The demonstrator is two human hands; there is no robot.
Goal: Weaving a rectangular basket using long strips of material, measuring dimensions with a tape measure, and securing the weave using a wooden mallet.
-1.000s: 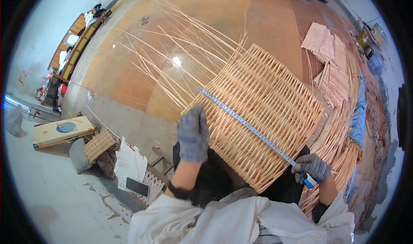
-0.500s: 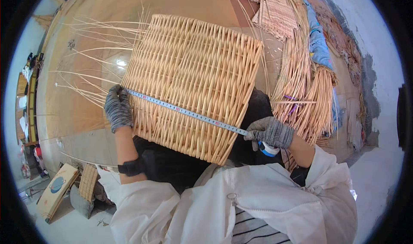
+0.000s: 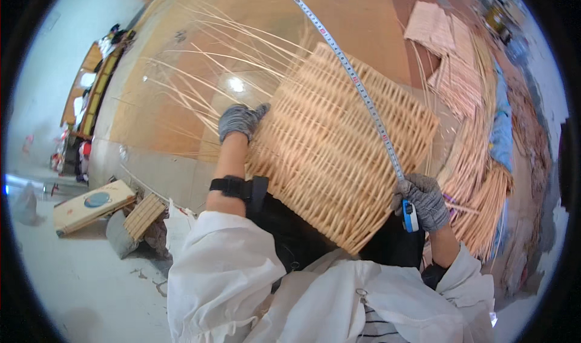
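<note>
A woven wicker panel [image 3: 327, 155], pale tan, lies tilted over my dark-trousered lap, with long loose willow ends [image 3: 206, 95] sticking out past its far left edge. My left hand [image 3: 242, 122], in a grey knitted glove, grips that left edge with the thumb on the weave. In my gloved right hand [image 3: 426, 201] is a tape measure [image 3: 410, 216] with a blue and white case, held by the panel's near right side. Its extended blade [image 3: 363, 92] runs up and leftward above the weave, and the free end stands out beyond the panel's far edge.
Bundles of peeled willow rods [image 3: 478, 216] lie at the right beside blue cloth [image 3: 501, 125]. Pinkish woven mats [image 3: 430, 31] lie at the far right. A cream box [image 3: 94, 207] and a grey sack [image 3: 124, 237] stand at the left. A long bench [image 3: 100, 95] lines the left wall.
My left hand has let go of the tape's end and now grips the panel's edge. The blade has swung up and away from the weave. Head view has shifted; panel appears further right.
</note>
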